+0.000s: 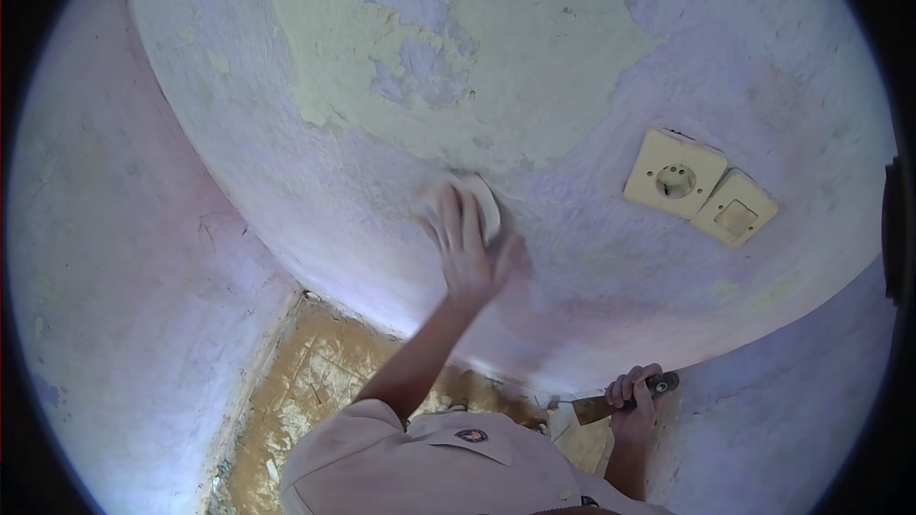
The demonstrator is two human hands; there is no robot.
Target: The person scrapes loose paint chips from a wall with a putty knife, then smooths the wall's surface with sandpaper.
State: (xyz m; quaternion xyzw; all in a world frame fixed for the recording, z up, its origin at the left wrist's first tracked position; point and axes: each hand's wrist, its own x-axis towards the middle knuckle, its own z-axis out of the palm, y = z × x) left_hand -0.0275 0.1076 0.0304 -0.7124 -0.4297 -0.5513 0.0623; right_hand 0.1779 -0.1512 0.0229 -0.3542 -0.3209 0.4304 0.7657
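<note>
My left hand reaches up to the wall, its fingers laid over a pale, round-edged pad that it presses against the surface. The fingers are blurred by motion, and they hide most of the pad. Just above is a large patch of peeled paint, greenish grey against the lilac coat. Lower down on the right, my right hand grips a scraper by its dark handle. Its broad brownish blade points left, away from the wall.
A cream power socket and a light switch sit on the wall to the right. Another wall meets it in a corner on the left. The brown floor is spattered with pale flakes.
</note>
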